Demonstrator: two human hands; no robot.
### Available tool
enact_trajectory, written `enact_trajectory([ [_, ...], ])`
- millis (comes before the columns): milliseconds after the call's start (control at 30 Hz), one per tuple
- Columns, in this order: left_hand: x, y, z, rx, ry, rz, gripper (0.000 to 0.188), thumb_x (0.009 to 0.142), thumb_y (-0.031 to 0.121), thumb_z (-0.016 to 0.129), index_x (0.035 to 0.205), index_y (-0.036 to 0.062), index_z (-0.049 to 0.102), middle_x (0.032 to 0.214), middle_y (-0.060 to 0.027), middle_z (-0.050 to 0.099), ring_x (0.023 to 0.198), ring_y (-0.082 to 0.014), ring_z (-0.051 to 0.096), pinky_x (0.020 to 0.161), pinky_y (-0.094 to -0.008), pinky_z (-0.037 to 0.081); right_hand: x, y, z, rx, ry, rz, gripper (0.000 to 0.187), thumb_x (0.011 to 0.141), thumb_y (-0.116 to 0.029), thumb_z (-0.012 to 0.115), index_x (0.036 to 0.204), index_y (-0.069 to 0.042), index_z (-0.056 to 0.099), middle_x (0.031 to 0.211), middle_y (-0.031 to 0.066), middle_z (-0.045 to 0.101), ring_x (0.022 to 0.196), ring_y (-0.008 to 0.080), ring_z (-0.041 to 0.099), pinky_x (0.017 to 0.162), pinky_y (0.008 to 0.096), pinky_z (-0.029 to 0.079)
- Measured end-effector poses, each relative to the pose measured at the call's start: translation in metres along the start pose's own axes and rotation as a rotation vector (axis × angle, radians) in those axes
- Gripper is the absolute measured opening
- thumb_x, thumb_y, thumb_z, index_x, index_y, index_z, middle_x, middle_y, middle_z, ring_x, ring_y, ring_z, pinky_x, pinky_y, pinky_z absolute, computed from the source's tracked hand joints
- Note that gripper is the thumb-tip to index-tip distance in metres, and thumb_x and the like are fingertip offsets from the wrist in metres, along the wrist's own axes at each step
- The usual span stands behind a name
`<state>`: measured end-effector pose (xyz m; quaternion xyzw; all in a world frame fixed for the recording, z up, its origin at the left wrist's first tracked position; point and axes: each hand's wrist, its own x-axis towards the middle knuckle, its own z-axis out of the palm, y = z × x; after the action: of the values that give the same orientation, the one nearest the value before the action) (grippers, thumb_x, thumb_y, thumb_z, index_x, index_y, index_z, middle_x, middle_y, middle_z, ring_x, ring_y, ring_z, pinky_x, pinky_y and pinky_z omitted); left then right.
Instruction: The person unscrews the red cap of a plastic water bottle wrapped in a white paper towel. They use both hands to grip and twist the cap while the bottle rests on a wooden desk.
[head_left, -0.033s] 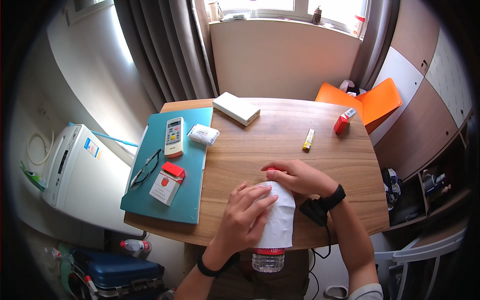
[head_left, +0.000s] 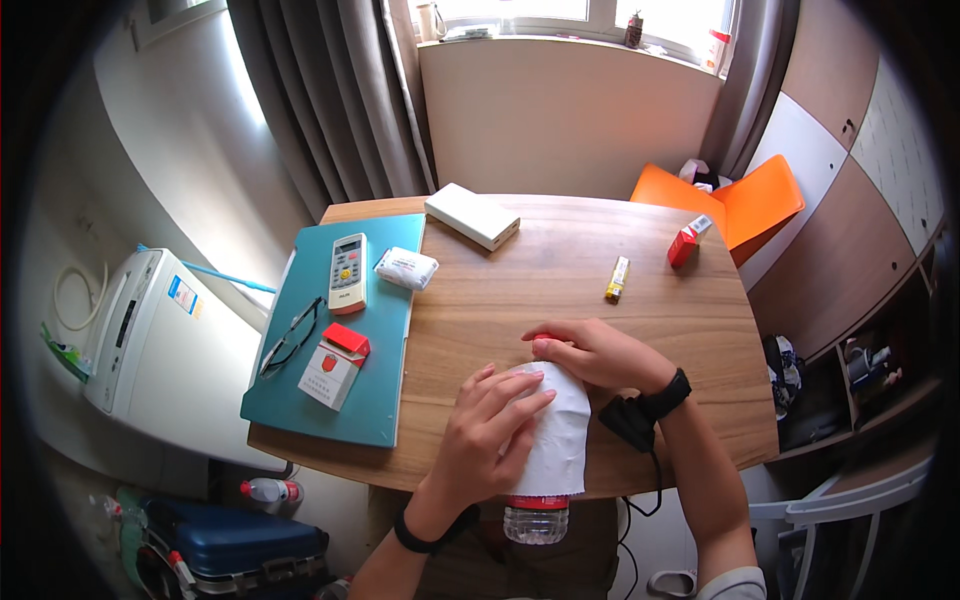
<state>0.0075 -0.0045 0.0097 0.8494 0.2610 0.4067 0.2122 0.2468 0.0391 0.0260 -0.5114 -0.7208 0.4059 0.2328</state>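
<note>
A clear plastic bottle point(head_left: 537, 523) with a red label is tilted, its base toward me past the table's front edge. White tissue point(head_left: 562, 430) covers most of its body. My left hand point(head_left: 485, 425) is curled over the tissue from the left, pressing it against the bottle with fingertips on top. My right hand point(head_left: 597, 355) closes around the bottle's neck end, where a bit of red cap point(head_left: 541, 340) shows between the fingers; the fingertips are partly hidden. Both wrists wear black bands.
On the wooden table point(head_left: 500, 300) lie a teal folder point(head_left: 380, 385) with a remote point(head_left: 348, 273), glasses point(head_left: 293, 338), a cigarette pack point(head_left: 336, 367) and a tissue packet point(head_left: 407, 268). A white box-shaped device point(head_left: 473, 216), lighter point(head_left: 617, 280) and red box point(head_left: 688, 242) stand beyond. A black cabled device point(head_left: 630, 423) is by my right wrist.
</note>
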Motion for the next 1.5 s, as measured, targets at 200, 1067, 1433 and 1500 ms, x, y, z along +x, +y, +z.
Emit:
enact_trajectory([
  [200, 0.002, 0.001, -0.001, -0.059, 0.011, 0.059, 0.034, 0.085, 0.004, 0.068, 0.116, 0.0105, 0.078, 0.127, -0.0129, 0.070, 0.121, -0.0317, 0.065, 0.113, -0.0516, 0.042, -0.001, -0.002, -0.001, 0.023, 0.023, -0.057, 0.041, 0.107, -0.034, 0.054, 0.125, -0.001, 0.067, 0.099, 0.0178, 0.076, 0.087, 0.0287, 0.073, 0.079, 0.0383, 0.057],
  [1067, 0.001, -0.001, 0.003, -0.029, -0.007, 0.019, 0.034, 0.086, 0.002, 0.071, 0.120, 0.0084, 0.075, 0.130, -0.0152, 0.069, 0.119, -0.0352, 0.065, 0.110, -0.0502, 0.046, 0.001, -0.006, -0.001, -0.038, 0.042, 0.046, 0.038, 0.106, -0.035, 0.057, 0.107, 0.001, 0.071, 0.088, 0.0178, 0.074, 0.081, 0.0282, 0.070, 0.076, 0.0388, 0.054],
  [1433, 0.001, 0.000, 0.002, -0.074, -0.054, 0.083, 0.036, 0.084, 0.004, 0.073, 0.119, 0.0106, 0.075, 0.133, -0.0140, 0.067, 0.119, -0.0370, 0.064, 0.106, -0.0501, 0.049, 0.002, 0.006, -0.002, 0.032, 0.014, -0.003, 0.039, 0.107, -0.033, 0.051, 0.111, 0.002, 0.068, 0.100, 0.0186, 0.075, 0.096, 0.0325, 0.071, 0.089, 0.0401, 0.054],
  [1500, 0.001, 0.000, 0.001, -0.074, -0.059, 0.097, 0.036, 0.083, 0.004, 0.074, 0.119, 0.0106, 0.076, 0.133, -0.0138, 0.066, 0.119, -0.0374, 0.064, 0.106, -0.0500, 0.049, 0.001, 0.006, -0.002, 0.046, 0.016, -0.012, 0.039, 0.107, -0.033, 0.051, 0.112, 0.002, 0.068, 0.100, 0.0187, 0.075, 0.097, 0.0329, 0.071, 0.089, 0.0400, 0.054],
])
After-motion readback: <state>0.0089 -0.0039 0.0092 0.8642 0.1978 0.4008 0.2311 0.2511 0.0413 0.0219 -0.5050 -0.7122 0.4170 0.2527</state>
